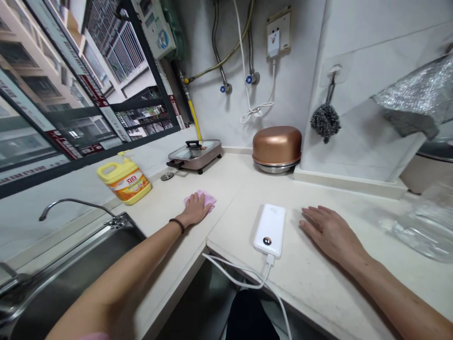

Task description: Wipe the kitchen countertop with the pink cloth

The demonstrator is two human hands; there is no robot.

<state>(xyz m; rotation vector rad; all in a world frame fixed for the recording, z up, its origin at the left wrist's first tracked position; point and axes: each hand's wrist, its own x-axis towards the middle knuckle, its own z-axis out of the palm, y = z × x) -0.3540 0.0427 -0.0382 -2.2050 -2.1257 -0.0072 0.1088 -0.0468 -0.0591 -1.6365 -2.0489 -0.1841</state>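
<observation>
My left hand (195, 210) presses down on a crumpled pink cloth (208, 197) on the pale countertop (233, 189), fingers curved over it; the palm hides part of the cloth. A dark bead bracelet circles that wrist. My right hand (327, 231) rests on the counter at the right, fingers stretched out and nothing held. Between the hands lies a white power bank (271, 229) with a small round display. A white cable (262, 281) is plugged into its near end and drops over the counter's front edge.
A steel sink (88, 264) with a thin faucet (76, 201) is at left, near a yellow detergent jug (125, 182). An electric pan (196, 153) and a copper-coloured pot (277, 145) stand at the back. A clear plastic bottle (424, 233) lies far right.
</observation>
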